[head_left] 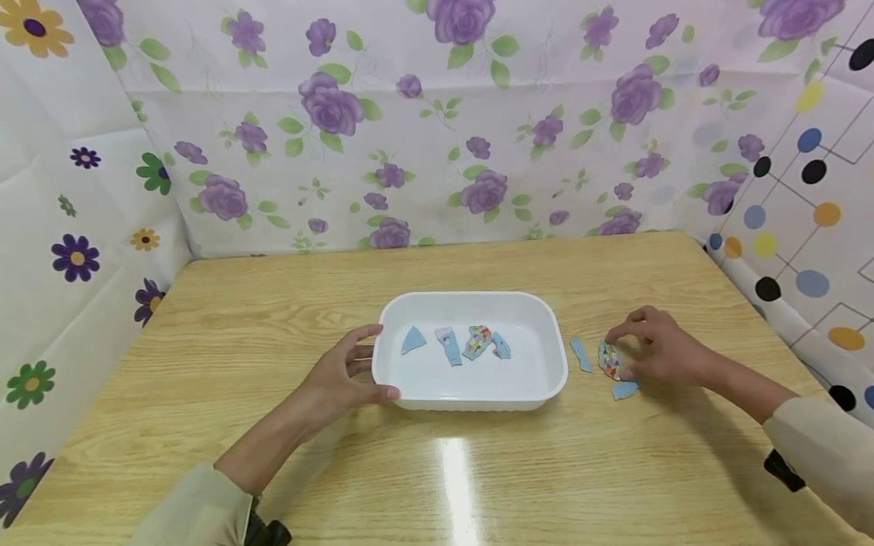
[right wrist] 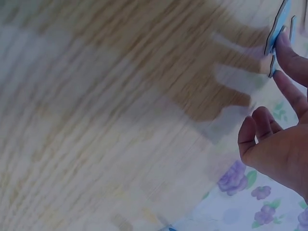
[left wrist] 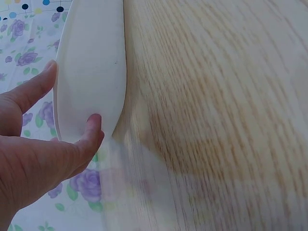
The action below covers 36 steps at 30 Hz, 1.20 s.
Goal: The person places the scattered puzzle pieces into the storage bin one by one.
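A white plastic basin (head_left: 471, 389) sits mid-table with several flat, irregular light-blue puzzle pieces inside, among them a triangular one (head_left: 413, 340) and one with a colourful patch (head_left: 477, 342). My left hand (head_left: 344, 371) holds the basin's left end, thumb on the front wall and fingers at the rim; the left wrist view shows the thumb (left wrist: 94, 126) against the outer wall. To the right of the basin, my right hand (head_left: 658, 349) pinches a multicoloured puzzle piece (head_left: 609, 359) between thumb and index finger. Close by lie a narrow blue piece (head_left: 581, 355) and a small blue piece (head_left: 624, 390).
The wooden table (head_left: 273, 303) reaches back to a flowered cloth (head_left: 423, 182). Patterned cloths also hang at the left (head_left: 89, 205) and right (head_left: 806, 227) sides. Light glares on the tabletop in front of the basin.
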{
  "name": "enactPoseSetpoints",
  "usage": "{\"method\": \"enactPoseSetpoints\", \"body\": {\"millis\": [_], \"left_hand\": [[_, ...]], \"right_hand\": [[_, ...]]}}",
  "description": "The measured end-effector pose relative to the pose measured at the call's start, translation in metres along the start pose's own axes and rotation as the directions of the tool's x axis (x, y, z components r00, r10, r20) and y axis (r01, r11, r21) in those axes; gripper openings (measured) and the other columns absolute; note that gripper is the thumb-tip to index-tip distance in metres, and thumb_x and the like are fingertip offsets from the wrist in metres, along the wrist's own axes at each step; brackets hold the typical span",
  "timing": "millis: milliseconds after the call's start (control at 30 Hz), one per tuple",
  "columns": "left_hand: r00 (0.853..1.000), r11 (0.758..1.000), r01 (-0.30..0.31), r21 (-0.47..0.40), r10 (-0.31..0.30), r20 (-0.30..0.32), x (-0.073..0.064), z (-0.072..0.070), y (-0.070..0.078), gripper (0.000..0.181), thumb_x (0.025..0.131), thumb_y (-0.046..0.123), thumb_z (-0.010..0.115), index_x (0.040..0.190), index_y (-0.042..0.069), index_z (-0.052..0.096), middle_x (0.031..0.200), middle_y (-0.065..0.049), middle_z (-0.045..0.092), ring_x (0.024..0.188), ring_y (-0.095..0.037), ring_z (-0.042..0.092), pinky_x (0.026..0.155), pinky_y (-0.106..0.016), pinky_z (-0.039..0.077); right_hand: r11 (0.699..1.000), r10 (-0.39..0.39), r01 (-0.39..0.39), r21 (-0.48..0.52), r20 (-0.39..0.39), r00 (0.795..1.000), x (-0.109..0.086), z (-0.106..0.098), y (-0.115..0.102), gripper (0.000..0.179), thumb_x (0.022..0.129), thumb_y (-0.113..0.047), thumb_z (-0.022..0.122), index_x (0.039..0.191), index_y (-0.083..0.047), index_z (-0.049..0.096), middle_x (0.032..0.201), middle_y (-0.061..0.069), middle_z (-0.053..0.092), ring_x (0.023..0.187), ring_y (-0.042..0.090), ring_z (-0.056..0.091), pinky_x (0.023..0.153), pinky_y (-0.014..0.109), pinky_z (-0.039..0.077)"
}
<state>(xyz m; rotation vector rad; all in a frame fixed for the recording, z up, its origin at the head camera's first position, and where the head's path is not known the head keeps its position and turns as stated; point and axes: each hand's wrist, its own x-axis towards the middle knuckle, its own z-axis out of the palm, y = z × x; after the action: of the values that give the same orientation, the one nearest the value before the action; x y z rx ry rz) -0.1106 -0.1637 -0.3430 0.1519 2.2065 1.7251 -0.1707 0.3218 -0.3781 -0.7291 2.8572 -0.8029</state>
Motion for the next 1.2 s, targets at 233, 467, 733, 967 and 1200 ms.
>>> {"method": "enactPoseSetpoints", "body": {"millis": [233,467,733,967,1200], "left_hand": [[1.000,1.000,-0.007,0.001,0.007,0.001,-0.001,0.000,0.001,0.099,0.072,0.016,0.086,0.150,0.014,0.026,0.142,-0.021,0.042,0.129,-0.037,0.045,0.094,-0.039,0.051],[1.000,1.000,-0.006,-0.014,0.006,0.005,-0.001,0.000,0.000,0.098,0.072,0.014,0.086,0.150,0.014,0.026,0.142,-0.021,0.042,0.130,-0.038,0.043,0.094,-0.040,0.051],[1.000,1.000,0.002,-0.015,-0.002,0.002,-0.001,0.000,0.001,0.098,0.072,0.014,0.086,0.150,0.015,0.027,0.143,-0.021,0.041,0.131,-0.039,0.042,0.093,-0.040,0.052],[1.000,1.000,-0.005,-0.015,0.005,0.010,-0.002,0.000,0.002,0.099,0.072,0.015,0.086,0.151,0.013,0.025,0.143,-0.022,0.041,0.131,-0.039,0.042,0.093,-0.041,0.051],[1.000,1.000,0.010,-0.014,-0.010,0.002,-0.001,0.001,0.002,0.099,0.071,0.014,0.086,0.150,0.016,0.027,0.143,-0.020,0.041,0.131,-0.038,0.042,0.094,-0.040,0.051]], "right_hand": [[0.999,-0.047,0.047,-0.009,-0.019,0.999,0.004,0.001,0.004,0.050,0.070,-0.017,0.086,0.116,-0.008,0.068,0.113,0.015,0.045,0.092,0.028,0.036,0.070,0.035,0.033],[0.992,-0.124,0.122,-0.040,-0.051,0.991,0.003,0.004,0.011,0.052,0.069,-0.020,0.086,0.117,-0.011,0.069,0.117,0.009,0.046,0.100,0.026,0.035,0.076,0.038,0.034],[0.986,-0.166,0.163,-0.047,-0.069,0.984,0.005,0.006,0.017,0.053,0.068,-0.019,0.086,0.117,-0.010,0.069,0.119,0.010,0.046,0.101,0.023,0.033,0.077,0.037,0.034],[0.986,-0.159,0.154,-0.055,-0.092,0.983,0.004,0.010,0.015,0.052,0.069,-0.014,0.085,0.118,-0.008,0.068,0.119,0.011,0.046,0.102,0.026,0.034,0.076,0.035,0.033],[0.982,-0.169,0.158,-0.106,-0.104,0.980,0.003,0.018,0.012,0.051,0.073,-0.003,0.080,0.121,-0.003,0.063,0.119,0.014,0.045,0.099,0.027,0.034,0.074,0.034,0.030]]}}
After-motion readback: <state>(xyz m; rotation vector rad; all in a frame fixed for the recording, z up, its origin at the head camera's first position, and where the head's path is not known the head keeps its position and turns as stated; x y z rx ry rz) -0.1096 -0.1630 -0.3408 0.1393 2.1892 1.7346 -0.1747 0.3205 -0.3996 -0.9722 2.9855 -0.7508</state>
